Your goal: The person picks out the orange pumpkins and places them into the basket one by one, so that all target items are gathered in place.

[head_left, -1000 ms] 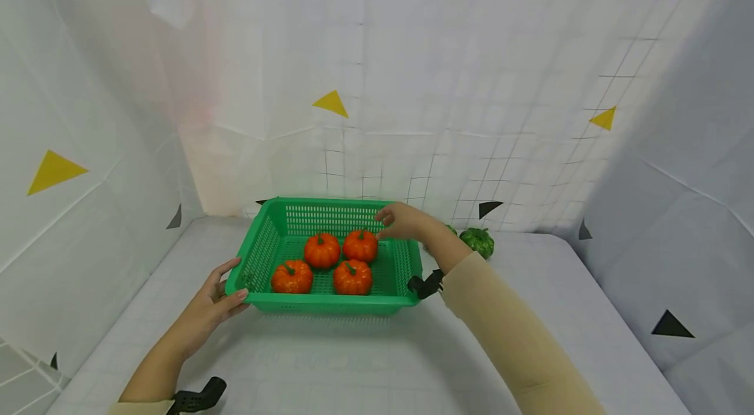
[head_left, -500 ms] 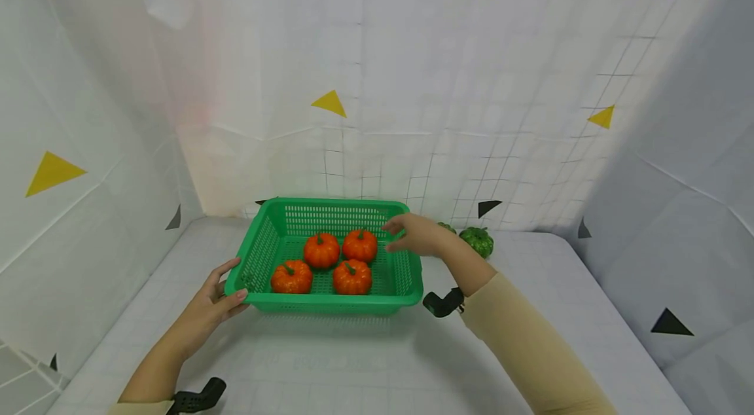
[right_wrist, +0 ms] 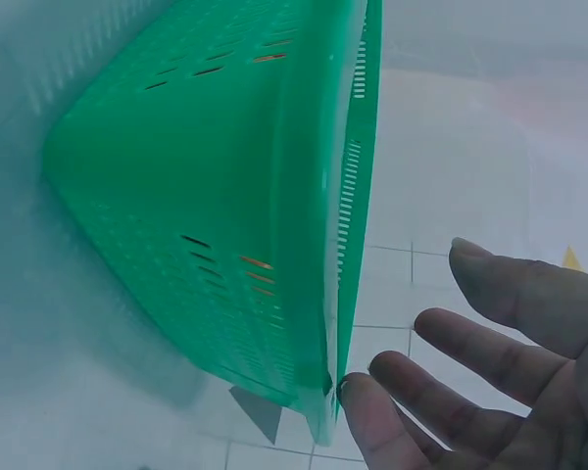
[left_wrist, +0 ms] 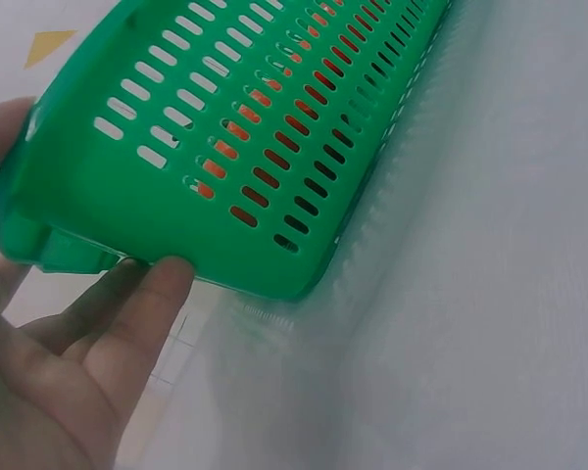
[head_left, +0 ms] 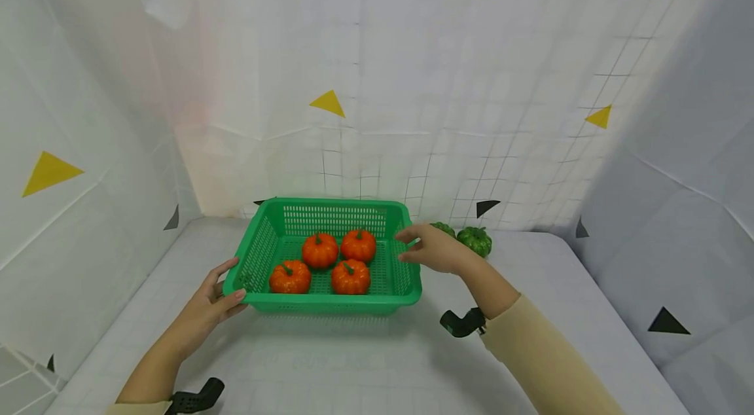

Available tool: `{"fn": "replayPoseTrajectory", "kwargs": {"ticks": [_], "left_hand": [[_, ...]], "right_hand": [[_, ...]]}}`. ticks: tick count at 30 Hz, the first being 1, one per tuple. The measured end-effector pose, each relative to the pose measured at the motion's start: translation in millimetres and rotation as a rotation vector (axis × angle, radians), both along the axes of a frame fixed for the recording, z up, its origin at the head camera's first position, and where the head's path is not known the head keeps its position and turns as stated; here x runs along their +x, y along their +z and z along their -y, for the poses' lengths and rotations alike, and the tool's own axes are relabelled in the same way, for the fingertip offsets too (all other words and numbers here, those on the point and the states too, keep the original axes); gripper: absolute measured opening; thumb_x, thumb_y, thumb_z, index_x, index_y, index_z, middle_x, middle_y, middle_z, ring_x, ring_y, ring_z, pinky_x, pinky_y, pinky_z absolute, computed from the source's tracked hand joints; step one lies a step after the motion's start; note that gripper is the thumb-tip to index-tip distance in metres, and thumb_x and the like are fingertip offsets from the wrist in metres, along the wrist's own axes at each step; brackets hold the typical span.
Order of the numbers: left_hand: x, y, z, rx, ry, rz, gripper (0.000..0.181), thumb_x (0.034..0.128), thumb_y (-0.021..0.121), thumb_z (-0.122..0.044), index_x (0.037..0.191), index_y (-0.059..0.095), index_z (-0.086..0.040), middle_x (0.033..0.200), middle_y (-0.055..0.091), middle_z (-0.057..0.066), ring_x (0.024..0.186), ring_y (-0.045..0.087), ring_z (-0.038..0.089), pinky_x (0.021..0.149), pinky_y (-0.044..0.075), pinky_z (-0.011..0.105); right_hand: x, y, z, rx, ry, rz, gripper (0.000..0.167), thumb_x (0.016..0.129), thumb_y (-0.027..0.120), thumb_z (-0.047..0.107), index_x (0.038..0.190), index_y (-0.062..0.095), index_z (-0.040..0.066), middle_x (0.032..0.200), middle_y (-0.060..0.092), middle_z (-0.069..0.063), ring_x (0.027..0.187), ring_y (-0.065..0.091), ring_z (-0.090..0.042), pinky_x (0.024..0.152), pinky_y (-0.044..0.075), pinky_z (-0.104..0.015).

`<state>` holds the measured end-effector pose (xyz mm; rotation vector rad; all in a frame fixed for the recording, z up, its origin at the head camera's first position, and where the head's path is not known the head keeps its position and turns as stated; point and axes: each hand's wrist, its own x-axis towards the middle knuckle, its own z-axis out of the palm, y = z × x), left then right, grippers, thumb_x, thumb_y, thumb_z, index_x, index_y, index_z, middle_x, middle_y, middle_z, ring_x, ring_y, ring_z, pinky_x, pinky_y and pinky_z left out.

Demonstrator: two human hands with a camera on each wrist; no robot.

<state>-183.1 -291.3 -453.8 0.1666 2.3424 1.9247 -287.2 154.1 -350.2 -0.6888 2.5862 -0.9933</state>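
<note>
A green plastic basket [head_left: 330, 300] with slotted walls stands on the table, and several small orange pumpkins [head_left: 351, 277] lie inside it. At its left front corner, my left hand [head_left: 203, 310] holds the rim between thumb and fingers. In the left wrist view, fingertips press under the corner of the basket [left_wrist: 127, 211]. My right hand [head_left: 436, 248] hovers by the right rim with loosely bent fingers and nothing in them. The right wrist view shows these fingers [right_wrist: 451, 392] spread beside the rim. Two green pumpkins, one of them [head_left: 474, 241] plainer to see, lie behind the right hand.
White sheeting with yellow and black triangles forms the back wall [head_left: 377, 74] and both sides. The white table [head_left: 330, 369] reaches toward me in front of the basket. Each wrist carries a black camera mount [head_left: 462, 322].
My right hand has drawn back to the right and slightly down, from over the basket to its right rim. The left hand, basket and pumpkins keep their places.
</note>
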Motion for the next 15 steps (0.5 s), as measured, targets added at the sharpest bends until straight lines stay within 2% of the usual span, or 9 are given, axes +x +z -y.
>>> {"fn": "replayPoseTrajectory", "kwargs": {"ticks": [8, 15], "left_hand": [[-0.2, -0.2, 0.7, 0.001, -0.005, 0.002, 0.079, 0.1029, 0.059, -0.021, 0.161, 0.007, -0.022, 0.148, 0.03, 0.032, 0.113, 0.057, 0.004, 0.099, 0.053, 0.032], [0.1, -1.4, 1.1, -0.001, -0.01, -0.008, 0.077, 0.1033, 0.058, -0.021, 0.161, 0.007, -0.022, 0.148, 0.03, 0.032, 0.113, 0.057, 0.003, 0.099, 0.053, 0.031]], "right_hand": [[12.3, -0.1, -13.1, -0.033, -0.02, -0.039, 0.046, 0.097, 0.068, 0.027, 0.137, 0.058, 0.005, 0.138, 0.057, -0.014, 0.117, 0.058, -0.029, 0.092, 0.055, -0.043], [18.8, -8.0, -23.4, -0.029, -0.066, -0.094, 0.048, 0.099, 0.066, 0.031, 0.138, 0.057, 0.004, 0.137, 0.058, -0.014, 0.12, 0.056, -0.034, 0.094, 0.054, -0.047]]}}
